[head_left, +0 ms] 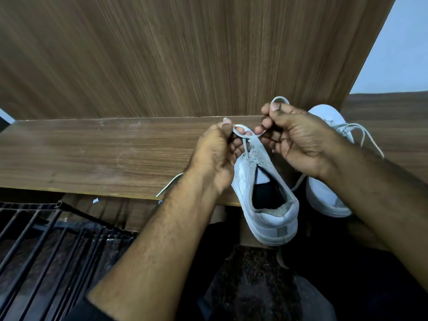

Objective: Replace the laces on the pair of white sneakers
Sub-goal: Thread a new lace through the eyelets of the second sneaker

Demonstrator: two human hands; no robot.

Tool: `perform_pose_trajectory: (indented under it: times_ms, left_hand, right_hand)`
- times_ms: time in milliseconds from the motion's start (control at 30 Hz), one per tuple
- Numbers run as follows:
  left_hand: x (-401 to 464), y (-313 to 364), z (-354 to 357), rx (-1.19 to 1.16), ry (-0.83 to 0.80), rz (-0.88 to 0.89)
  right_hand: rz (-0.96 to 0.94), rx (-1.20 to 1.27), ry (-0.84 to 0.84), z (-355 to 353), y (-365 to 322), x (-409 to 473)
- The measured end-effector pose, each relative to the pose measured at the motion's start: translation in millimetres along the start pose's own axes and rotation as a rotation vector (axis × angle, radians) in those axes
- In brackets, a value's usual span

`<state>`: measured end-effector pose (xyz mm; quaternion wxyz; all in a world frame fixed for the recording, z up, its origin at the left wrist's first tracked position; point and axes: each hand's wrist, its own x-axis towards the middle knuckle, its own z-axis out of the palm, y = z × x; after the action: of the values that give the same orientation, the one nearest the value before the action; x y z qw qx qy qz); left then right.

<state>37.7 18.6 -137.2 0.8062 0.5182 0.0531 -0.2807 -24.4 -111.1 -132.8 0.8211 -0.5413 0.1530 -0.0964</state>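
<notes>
At frame centre my left hand (216, 156) and right hand (298, 140) each pinch the lace (251, 135) above the near sneaker (261, 195), which overhangs the shelf (92, 154); the other sneaker (324, 198) sits right.

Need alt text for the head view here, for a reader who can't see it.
Both hands, left hand and right hand, pinch the white lace above the near sneaker at a wooden shelf edge. The second sneaker sits behind the right wrist.
</notes>
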Motion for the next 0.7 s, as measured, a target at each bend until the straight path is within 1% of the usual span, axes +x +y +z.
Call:
perform_pose_trajectory:
  times_ms: [100,167,200,267,333,400,467,533,600,667,700]
  left_hand:
    - [1,5,-11,-0.03,0.021,-0.05]
    - [1,11,-17,-0.067,0.012,-0.057]
    - [-1,13,-19,-0.013,-0.022,-0.055]
    - [-2,13,-20,0.247,-0.096,-0.001]
    - [-2,9,-19,0.478,-0.152,0.109]
    - [-3,8,-19,0.638,-0.201,0.179]
    - [-3,6,-19,0.781,-0.258,0.216]
    - [-4,4,-18,0.903,-0.315,0.272]
    - [-4,0,-14,1.052,-0.369,0.374]
    - [-5,-4,-9,1.256,-0.391,0.505]
    - [-6,-7,-7,1.341,-0.368,0.581]
  right_hand:
    - [0.084,-0.171,0.08,-15,1,1]
    - [0.059,-0.406,0.138,-30,1,3]
    - [0.032,-0.51,0.154,-36,0,4]
    - [0.012,-0.614,0.163,-41,-2,4]
    - [0.008,-0.665,0.146,-39,-1,5]
    - [-0.017,-0.763,0.127,-35,3,5]
    - [-0.067,-0.875,0.149,-33,3,4]
    - [-0.158,-0.972,0.18,-26,-2,0]
    - [-0.288,-1.054,0.169,-18,-8,-4]
    - [-0.388,-1.05,0.166,-9,-9,-6]
    - [-0.411,-0.986,0.166,-5,-8,-6]
